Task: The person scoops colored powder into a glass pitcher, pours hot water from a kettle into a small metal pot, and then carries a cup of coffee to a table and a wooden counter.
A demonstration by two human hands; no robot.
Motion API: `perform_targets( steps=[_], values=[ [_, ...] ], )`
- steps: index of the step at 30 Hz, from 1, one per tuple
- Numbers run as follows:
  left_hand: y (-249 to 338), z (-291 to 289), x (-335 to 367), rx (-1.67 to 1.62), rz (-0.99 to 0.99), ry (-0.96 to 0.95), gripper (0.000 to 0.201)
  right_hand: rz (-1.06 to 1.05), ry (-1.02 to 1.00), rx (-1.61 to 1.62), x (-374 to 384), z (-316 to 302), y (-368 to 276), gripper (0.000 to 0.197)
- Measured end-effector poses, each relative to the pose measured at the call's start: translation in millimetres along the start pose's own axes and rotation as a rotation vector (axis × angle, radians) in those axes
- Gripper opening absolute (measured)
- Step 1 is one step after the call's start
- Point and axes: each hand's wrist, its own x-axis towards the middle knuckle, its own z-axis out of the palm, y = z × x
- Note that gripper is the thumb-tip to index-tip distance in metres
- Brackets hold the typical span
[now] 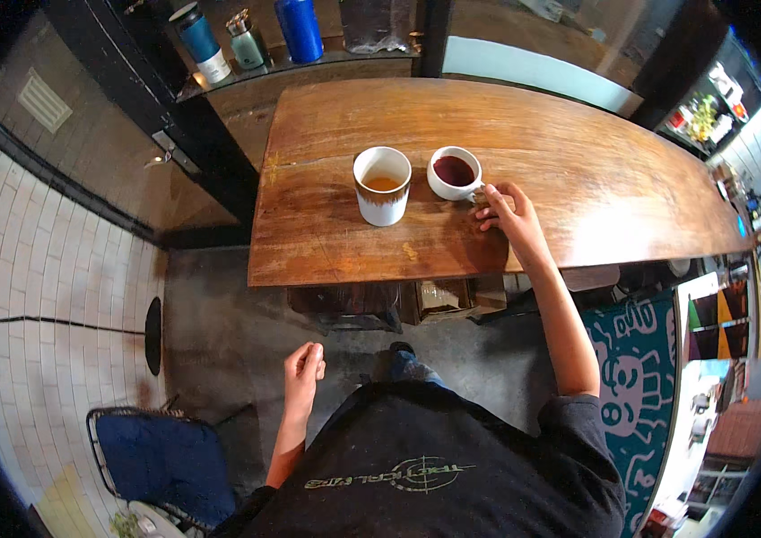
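My right hand [508,215] reaches over the wooden table, thumb and forefinger closed at the handle of a small white cup [439,184] with dark red liquid in it. The cup stands upright on the tabletop. To its left is a taller white tumbler [384,213] with a brown band, part filled with amber liquid; neither hand touches it. My left hand [305,369] hangs over the floor in front of the table, its fingers curled into a loose fist. Nothing shows in it.
The wooden table [335,255] has a straight left end and a curved far edge. Several bottles, one of them blue [300,31], stand on a ledge behind it. Stools [353,300] are tucked underneath. A dark blue chair [165,462] is at the lower left, beside a white brick wall [48,242].
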Motion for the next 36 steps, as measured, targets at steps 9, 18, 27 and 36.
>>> perform_targets(
  steps=[9, 18, 27, 36],
  values=[
    [-16.0, 33.9, 27.0, -0.07, -0.072, 0.063, 0.033, 0.144, -0.143, -0.162, 14.1, -0.8, -18.4, 0.029],
    [-11.8, 50.2, 43.5, -0.033, -0.07, 0.059, 0.031, 0.211, -0.203, -0.067, 14.5, -4.2, -22.2, 0.029],
    [-15.1, 55.5, 44.9, -0.078, -0.087, 0.108, 0.03, 0.112, -0.269, -0.071, 20.7, -8.2, -16.1, 0.027],
    [-16.6, 46.6, 16.0, -0.056, -0.144, 0.186, 0.033, 0.098, -0.231, -0.143, -22.0, -19.2, -32.2, 0.022]
  ],
)
